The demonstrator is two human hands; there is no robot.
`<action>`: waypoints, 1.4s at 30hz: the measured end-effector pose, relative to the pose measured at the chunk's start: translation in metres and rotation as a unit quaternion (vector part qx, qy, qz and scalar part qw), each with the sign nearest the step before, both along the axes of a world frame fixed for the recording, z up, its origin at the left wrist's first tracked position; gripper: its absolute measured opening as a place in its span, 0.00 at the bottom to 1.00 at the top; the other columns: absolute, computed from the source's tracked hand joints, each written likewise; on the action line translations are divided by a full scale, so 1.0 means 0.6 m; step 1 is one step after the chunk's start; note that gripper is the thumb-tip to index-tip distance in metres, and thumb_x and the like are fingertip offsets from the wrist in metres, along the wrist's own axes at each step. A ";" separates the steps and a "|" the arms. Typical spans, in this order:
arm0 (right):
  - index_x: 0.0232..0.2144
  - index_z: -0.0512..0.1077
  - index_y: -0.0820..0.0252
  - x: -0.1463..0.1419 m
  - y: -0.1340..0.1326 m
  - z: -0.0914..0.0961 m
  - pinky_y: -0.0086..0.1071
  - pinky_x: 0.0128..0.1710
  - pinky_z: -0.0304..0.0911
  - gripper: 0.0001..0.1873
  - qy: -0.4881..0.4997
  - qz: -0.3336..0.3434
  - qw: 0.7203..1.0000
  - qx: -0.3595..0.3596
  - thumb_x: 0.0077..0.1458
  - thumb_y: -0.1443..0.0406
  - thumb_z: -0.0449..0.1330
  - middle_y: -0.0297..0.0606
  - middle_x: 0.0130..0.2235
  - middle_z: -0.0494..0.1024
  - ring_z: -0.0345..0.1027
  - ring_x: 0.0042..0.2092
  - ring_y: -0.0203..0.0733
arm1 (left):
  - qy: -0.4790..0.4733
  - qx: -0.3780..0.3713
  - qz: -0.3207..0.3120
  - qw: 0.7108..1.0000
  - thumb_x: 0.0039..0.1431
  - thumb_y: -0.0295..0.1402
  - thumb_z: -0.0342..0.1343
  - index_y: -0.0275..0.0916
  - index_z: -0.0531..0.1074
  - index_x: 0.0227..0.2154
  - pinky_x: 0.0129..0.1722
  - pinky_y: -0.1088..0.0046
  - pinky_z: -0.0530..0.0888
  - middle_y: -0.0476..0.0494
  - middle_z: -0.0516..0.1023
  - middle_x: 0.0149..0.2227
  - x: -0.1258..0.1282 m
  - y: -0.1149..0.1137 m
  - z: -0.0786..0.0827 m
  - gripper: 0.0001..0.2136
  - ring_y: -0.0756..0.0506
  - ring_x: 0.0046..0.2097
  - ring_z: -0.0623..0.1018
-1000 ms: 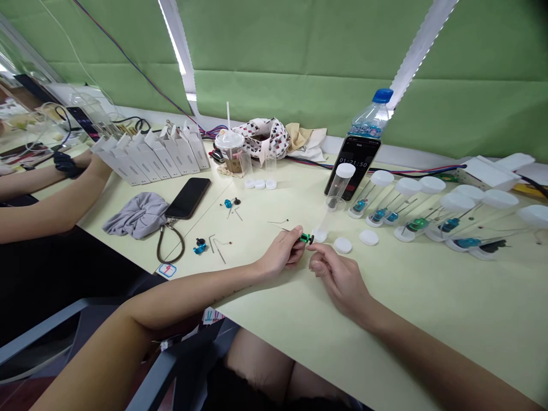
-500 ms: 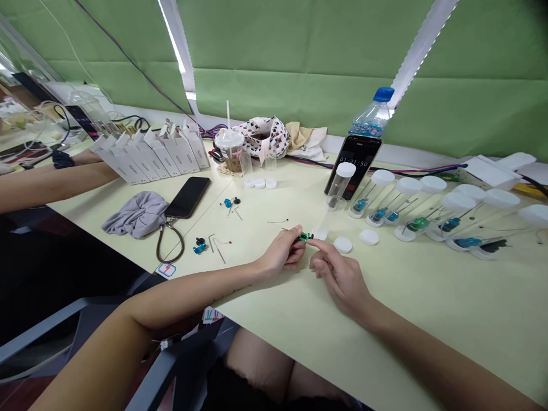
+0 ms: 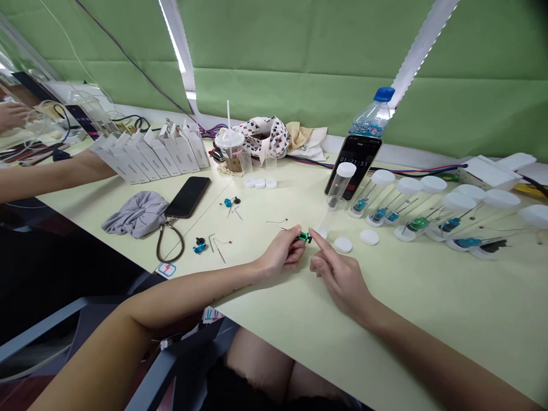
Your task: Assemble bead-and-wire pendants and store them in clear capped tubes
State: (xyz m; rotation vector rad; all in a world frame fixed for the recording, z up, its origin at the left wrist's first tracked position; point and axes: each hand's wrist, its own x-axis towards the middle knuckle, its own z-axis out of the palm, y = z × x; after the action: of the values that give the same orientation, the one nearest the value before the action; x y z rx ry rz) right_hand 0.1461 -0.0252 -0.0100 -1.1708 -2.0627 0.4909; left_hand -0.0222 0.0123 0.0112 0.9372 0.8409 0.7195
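Observation:
My left hand (image 3: 283, 251) is closed in a pinch on a small green and black part (image 3: 304, 236), held just above the pale yellow table (image 3: 274, 297). My right hand (image 3: 338, 274) rests on the table beside it, index finger stretched to touch the part's right end, the other fingers curled with nothing visible in them. Just past the part lie loose white caps (image 3: 342, 245) and an open clear tube (image 3: 331, 210). Thin metal pins (image 3: 276, 221) and small blue parts (image 3: 199, 248) lie to the left.
A row of capped clear tubes (image 3: 423, 211) holding blue and green parts lies at right. A phone showing a timer (image 3: 357, 162) leans on a water bottle (image 3: 369, 120). A black phone (image 3: 188, 197), grey cloth (image 3: 137, 214), white boxes (image 3: 149, 151) and a drink cup (image 3: 230, 149) stand left. Another person's arm (image 3: 51, 174) reaches in far left.
My right index finger has straightened out to the green part's end. The other person's arm at far left has drawn back and a hand has risen near the edge.

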 end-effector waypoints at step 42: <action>0.44 0.60 0.55 0.002 -0.002 -0.005 0.30 0.29 0.61 0.07 0.072 -0.035 0.992 -0.096 0.66 0.62 0.46 0.30 0.27 0.71 0.66 0.26 0.36 | 0.215 0.361 -0.092 0.903 0.67 0.46 0.36 0.37 0.65 0.24 0.30 0.75 0.63 0.51 0.64 0.23 -0.006 -0.005 0.009 0.23 0.52 0.26 0.64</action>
State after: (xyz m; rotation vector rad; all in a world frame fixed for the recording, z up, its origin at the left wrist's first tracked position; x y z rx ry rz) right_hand 0.1472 -0.0264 -0.0133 -1.2758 -1.8763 0.7322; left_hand -0.0260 0.0095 0.0165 1.8713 0.8588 0.6740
